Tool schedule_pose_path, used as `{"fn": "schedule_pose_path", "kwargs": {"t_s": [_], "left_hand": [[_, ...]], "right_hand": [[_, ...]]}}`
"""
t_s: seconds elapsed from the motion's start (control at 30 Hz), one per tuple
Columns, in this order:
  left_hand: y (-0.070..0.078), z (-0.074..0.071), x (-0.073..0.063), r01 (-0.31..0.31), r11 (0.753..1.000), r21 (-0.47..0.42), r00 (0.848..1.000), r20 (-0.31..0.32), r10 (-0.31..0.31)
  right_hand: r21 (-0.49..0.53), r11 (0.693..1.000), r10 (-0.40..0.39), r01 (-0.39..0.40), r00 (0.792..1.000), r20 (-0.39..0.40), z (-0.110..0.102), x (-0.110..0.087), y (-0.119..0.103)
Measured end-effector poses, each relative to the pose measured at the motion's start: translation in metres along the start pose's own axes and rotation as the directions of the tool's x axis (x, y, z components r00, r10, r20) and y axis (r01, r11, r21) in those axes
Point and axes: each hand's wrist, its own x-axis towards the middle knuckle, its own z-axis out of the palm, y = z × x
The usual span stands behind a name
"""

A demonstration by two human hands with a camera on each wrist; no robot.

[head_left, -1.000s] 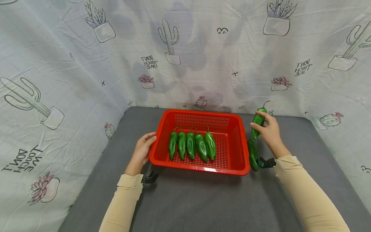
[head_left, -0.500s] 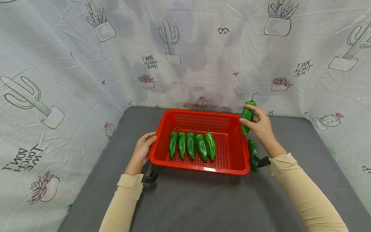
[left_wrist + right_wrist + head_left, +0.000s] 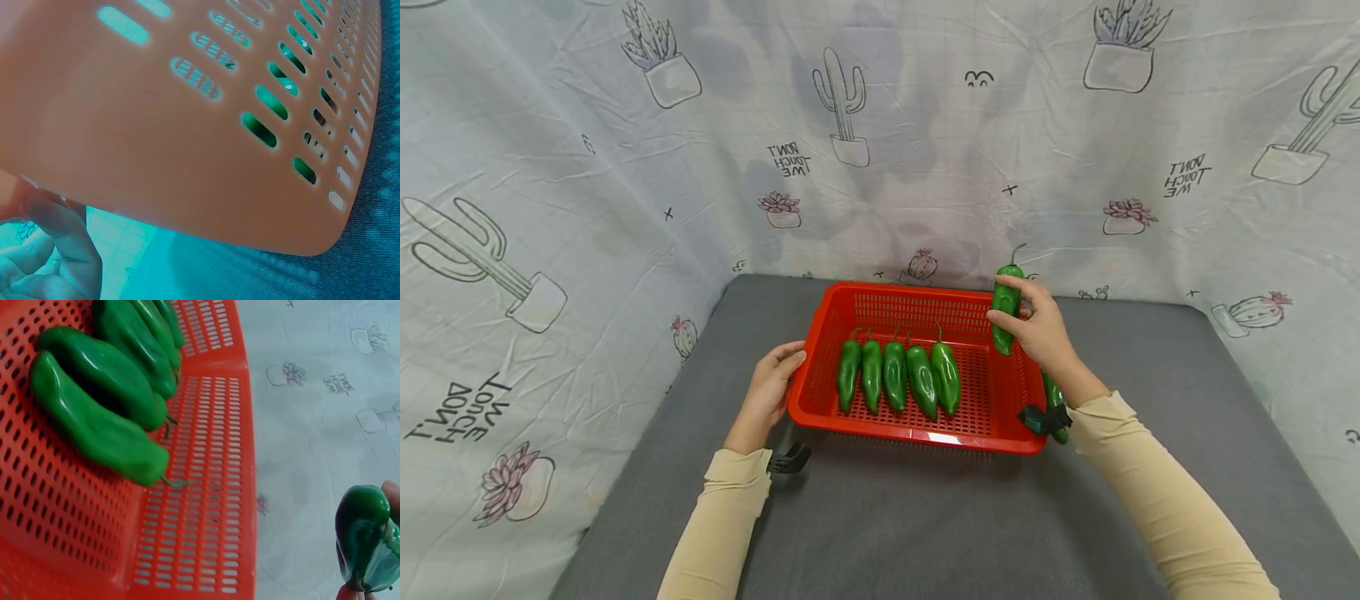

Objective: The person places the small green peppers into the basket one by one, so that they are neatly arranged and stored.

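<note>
A green chili pepper (image 3: 1004, 310) with a thin curved stem is pinched between the thumb and fingers of my right hand (image 3: 1047, 333). In the head view it is held upright over the right end of a red plastic basket (image 3: 865, 427). My left hand (image 3: 767, 387) grips the basket's left rim, thumb on top; the left wrist view shows a bent finger (image 3: 75, 244) at that rim. Inside the basket several green peppers (image 3: 894, 377) lie side by side, stems towards the far wall. One more pepper (image 3: 1054, 392) lies outside, against the basket's right side, partly hidden by the right wrist.
The basket stands on a grey cloth-covered table (image 3: 880, 533). Behind and beside the table hangs a white curtain (image 3: 917, 167) printed with cacti. A black wrist strap mount (image 3: 788, 458) sits under the left wrist, another (image 3: 1043, 418) by the right.
My right hand has carried the held pepper leftwards, from beyond the basket's right side to above its right end. My left hand and the basket stay where they were.
</note>
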Motion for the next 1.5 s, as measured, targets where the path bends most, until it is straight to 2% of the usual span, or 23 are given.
{"fn": "schedule_pose_path", "kwargs": {"t_s": [0.27,0.47,0.67,0.93,1.2,1.5], "left_hand": [[-0.001,0.000,0.001,0.002,1.000,0.002,1.000,0.003,-0.002],[-0.002,0.000,0.002,0.001,1.000,0.001,1.000,0.004,-0.001],[-0.002,0.000,0.003,0.003,1.000,0.012,1.000,0.003,-0.003],[-0.002,0.000,0.002,0.007,1.000,0.013,1.000,0.008,-0.007],[-0.003,0.000,0.003,0.007,1.000,-0.015,1.000,0.012,-0.007],[-0.002,-0.001,0.003,0.001,1.000,-0.028,1.000,0.019,-0.001]], "right_hand": [[-0.066,0.995,0.075,-0.070,0.994,0.077,0.018,0.006,0.007],[-0.135,0.988,0.098,-0.079,0.985,0.138,0.028,0.007,0.007],[-0.216,0.968,0.170,-0.126,0.965,0.199,0.034,0.007,0.013],[-0.204,0.960,0.236,-0.190,0.944,0.230,0.040,0.006,0.020],[-0.218,0.955,0.252,-0.199,0.934,0.253,0.044,0.006,0.021],[-0.291,0.942,0.251,-0.169,0.929,0.273,0.048,0.007,0.025]]}}
